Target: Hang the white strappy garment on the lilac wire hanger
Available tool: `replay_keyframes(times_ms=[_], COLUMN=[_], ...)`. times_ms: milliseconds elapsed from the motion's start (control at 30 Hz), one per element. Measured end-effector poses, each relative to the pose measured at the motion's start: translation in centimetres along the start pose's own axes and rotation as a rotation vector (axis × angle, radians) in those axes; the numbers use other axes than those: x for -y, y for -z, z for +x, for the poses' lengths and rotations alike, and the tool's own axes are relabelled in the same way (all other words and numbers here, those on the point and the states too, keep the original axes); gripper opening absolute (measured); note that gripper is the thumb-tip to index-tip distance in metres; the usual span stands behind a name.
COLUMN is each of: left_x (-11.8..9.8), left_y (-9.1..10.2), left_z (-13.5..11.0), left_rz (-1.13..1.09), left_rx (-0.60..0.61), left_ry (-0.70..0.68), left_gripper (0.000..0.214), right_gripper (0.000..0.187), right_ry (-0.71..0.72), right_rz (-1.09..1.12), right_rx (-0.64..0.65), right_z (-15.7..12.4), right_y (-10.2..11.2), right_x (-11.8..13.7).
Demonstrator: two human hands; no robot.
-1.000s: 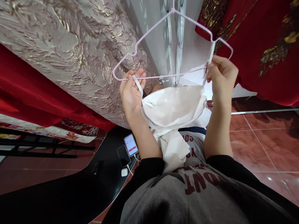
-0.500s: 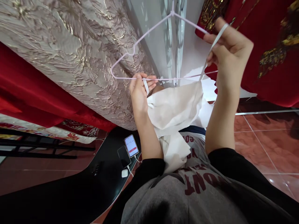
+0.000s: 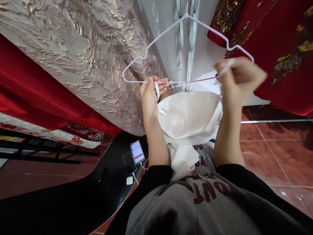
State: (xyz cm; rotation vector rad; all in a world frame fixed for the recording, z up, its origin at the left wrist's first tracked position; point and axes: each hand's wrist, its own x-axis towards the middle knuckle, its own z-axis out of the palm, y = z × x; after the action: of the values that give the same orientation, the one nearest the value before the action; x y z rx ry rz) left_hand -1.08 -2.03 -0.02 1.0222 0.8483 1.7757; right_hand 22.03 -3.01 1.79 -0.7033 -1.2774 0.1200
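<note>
A pale pink clothes hanger (image 3: pixel 166 33) hangs in front of me, its bottom bar level with both hands. My left hand (image 3: pixel 152 96) pinches that bar near its left end, the thumb in front and the fingers behind, with a thin white strap looped beside the fingers. Below the bar droops a white cloth garment (image 3: pixel 189 114), its kind unclear, with more of it bunched against my shirt. Blurred by motion, my right hand (image 3: pixel 238 80) is closed on a white strap (image 3: pixel 226 67) at the right part of the bar.
Embossed beige fabric (image 3: pixel 97 65) hangs on the left, and red embroidered cloth (image 3: pixel 276 39) on the right. Two phones, one lit phone (image 3: pixel 138 152) and one dark phone (image 3: pixel 129 163), lie on a black table (image 3: pixel 73 199) with cables and a small white case (image 3: pixel 129 180).
My right hand has come down from above the bar to its level, bringing the strap with it. The hanger's right shoulder is now uncovered. My left hand keeps its grip.
</note>
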Motion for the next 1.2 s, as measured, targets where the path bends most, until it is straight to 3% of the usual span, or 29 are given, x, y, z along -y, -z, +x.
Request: replay_keyframes(times_ms=[100, 200, 300, 400, 467, 600, 700, 900, 1067, 1200], left_x=[0.1, -0.1, -0.8, -1.8, -2.2, -2.6, -2.8, -5.5, -8.2, -8.8], left_y=[0.3, 1.4, 2.8, 4.3, 5.2, 6.5, 6.8, 5.4, 1.9, 0.1], left_z=[0.1, 0.4, 0.6, 0.7, 0.6, 0.3, 0.0, -0.2, 2.7, 4.6], left_rz=[0.018, 0.029, -0.016, -0.043, 0.014, 0.176, 0.240, 0.288, 0.385, 0.449], left_rx=[-0.002, 0.050, -0.019, -0.238, -0.327, -0.255, -0.203, -0.126, 0.134, 0.160], left_ry=[0.007, 0.011, -0.033, -0.183, -0.313, -0.571, -0.677, -0.572, -0.375, -0.264], left_gripper=[0.025, 0.031, 0.034, 0.021, 0.023, 0.027, 0.032, 0.049, 0.036, 0.037], right_gripper=[0.007, 0.016, 0.020, 0.024, 0.025, 0.028, 0.026, 0.019, 0.014, 0.012], right_ry=[-0.071, -0.068, -0.075, -0.104, -0.112, -0.117, -0.133, -0.143, -0.154, -0.142], right_rz=[-0.096, -0.168, -0.167, -0.160, -0.158, -0.138, -0.118, -0.126, -0.131, -0.145], right_rx=[0.434, 0.578, 0.564, 0.545, 0.554, 0.587, 0.567, 0.538, 0.522, 0.510], right_z=[-0.8, -1.1, -1.0, -0.6, -0.4, -0.5, -0.6, -0.5, -0.5, -0.4], right_y=[-1.8, -2.3, -1.6, -0.9, -0.7, -0.8, -0.7, -0.1, 0.0, 0.2], right_x=[-0.4, -1.5, -2.0, -1.8, -1.6, -1.5, -1.5, -1.0, -0.5, -0.6])
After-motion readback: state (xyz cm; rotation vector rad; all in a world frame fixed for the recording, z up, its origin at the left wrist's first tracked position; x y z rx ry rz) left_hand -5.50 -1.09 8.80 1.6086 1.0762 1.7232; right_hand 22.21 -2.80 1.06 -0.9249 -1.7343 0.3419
